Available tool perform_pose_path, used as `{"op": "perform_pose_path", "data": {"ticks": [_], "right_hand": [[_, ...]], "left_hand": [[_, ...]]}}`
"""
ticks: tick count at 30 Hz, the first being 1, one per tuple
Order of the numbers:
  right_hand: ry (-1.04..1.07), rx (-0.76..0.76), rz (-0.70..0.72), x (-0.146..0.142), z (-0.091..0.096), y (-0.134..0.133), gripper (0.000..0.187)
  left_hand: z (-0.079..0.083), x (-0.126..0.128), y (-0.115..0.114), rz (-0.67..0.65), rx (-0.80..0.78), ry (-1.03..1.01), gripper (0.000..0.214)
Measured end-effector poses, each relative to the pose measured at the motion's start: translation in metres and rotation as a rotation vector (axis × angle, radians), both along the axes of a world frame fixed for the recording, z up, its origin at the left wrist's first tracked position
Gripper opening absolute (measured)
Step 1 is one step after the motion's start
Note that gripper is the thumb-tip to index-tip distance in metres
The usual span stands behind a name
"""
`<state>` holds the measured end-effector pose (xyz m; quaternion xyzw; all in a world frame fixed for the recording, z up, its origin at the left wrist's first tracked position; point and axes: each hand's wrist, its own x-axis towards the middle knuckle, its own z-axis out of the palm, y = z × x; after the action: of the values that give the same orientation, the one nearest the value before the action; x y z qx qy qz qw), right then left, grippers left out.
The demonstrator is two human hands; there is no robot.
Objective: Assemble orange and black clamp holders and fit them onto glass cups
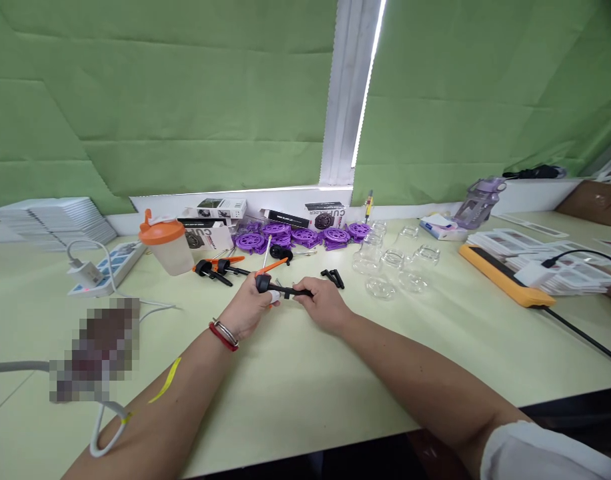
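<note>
My left hand (245,310) is closed around the round end of a black-and-orange rod part (285,291), with a long orange strip sticking up past the fingers. My right hand (328,305) pinches the other, thin black end, so the part lies level between both hands just above the table. Some white or pale material shows at the left fingertips; what it is I cannot tell. Similar black-and-orange parts (230,268) lie beyond the left hand. A round black piece (281,254) is behind the held part. Short black rods (335,277) rest beyond the right hand.
Purple wheel-shaped pieces (305,236) line the back, before cup holder boxes (325,215). Clear glass-like vessels (393,260) stand right of centre. An orange-lidded shaker (169,247) and a white power strip (110,270) are left; an orange-and-black power strip (505,277) is right.
</note>
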<state>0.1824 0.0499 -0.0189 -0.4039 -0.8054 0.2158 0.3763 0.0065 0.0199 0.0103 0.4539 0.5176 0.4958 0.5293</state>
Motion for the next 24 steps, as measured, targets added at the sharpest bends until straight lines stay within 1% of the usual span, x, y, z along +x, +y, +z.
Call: {"op": "perform_pose_path", "data": {"ticks": [4,11,15,19,21,22,24], "right_hand": [[0.006,-0.013,0.013,0.000,0.001,0.000,0.012],[0.016,-0.031,0.026,0.001,-0.003,0.005,0.012],[0.006,-0.045,0.021,0.000,-0.002,0.004,0.011],[-0.014,-0.064,0.005,-0.001,-0.001,0.000,0.008],[0.012,-0.111,0.018,-0.003,-0.002,-0.002,0.006],[0.046,-0.157,0.040,-0.005,-0.003,-0.004,0.005],[0.160,-0.302,0.106,-0.009,-0.004,-0.008,0.006]], "left_hand": [[0.002,0.001,-0.002,0.008,-0.016,-0.008,0.042],[-0.001,0.002,-0.001,0.034,0.000,-0.010,0.043],[0.000,0.004,-0.001,0.053,0.006,0.004,0.043],[-0.001,0.004,-0.002,0.022,0.015,0.051,0.046],[-0.002,0.003,-0.002,0.025,0.061,0.060,0.054],[-0.003,0.002,-0.002,0.049,0.109,0.055,0.058],[-0.003,0.002,-0.003,0.110,0.243,0.056,0.060]]}}
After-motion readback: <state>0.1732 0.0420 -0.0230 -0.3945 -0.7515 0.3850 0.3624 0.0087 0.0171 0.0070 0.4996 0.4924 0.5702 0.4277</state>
